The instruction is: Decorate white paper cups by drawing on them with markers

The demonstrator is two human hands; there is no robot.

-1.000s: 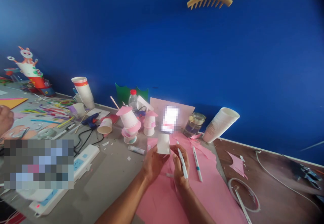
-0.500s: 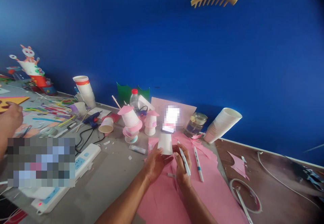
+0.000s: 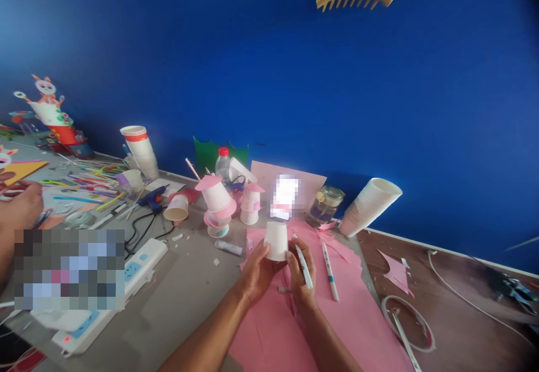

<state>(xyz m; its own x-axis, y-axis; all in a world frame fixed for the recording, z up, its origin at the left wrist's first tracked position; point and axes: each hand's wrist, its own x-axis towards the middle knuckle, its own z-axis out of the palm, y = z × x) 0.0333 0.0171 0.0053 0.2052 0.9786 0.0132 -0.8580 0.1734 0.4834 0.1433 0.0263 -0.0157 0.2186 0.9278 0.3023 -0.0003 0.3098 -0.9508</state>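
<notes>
In the head view, both forearms reach forward. My left hand grips a white cup, wide end down, above pink paper; my right hand, thumb touching its rim, holds a marker, its print unreadably small.

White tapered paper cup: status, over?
Left grip on inverted white tapered paper cup. Right grip on slim white marker, also against cup. Nothing blocking; pink paper sheet below.

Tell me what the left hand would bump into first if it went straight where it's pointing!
The left hand has the white paper cup in its grasp. Past that, it would probably meet the bright, blurred-out screen, though depth is hard to judge here.
</notes>
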